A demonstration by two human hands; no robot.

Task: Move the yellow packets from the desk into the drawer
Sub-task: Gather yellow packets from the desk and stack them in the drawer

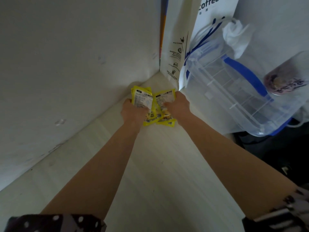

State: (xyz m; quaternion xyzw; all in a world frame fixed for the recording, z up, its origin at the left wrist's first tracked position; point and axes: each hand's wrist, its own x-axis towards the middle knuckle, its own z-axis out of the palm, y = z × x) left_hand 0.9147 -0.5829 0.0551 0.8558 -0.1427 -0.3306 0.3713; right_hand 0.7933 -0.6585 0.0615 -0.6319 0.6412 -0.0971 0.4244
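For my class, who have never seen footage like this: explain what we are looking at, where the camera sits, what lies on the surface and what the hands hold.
There is no machine here, only a person. The single picture comes from a camera worn on the head, looking forward and down along both bare arms. The left hand and right hand each close a grip on yellow packets, gathered in the far corner of a pale desk where two white walls meet. To the right stand a white paper bag printed with the word "Coffee" and a clear plastic box with a blue handle. No drawer shows in this view.
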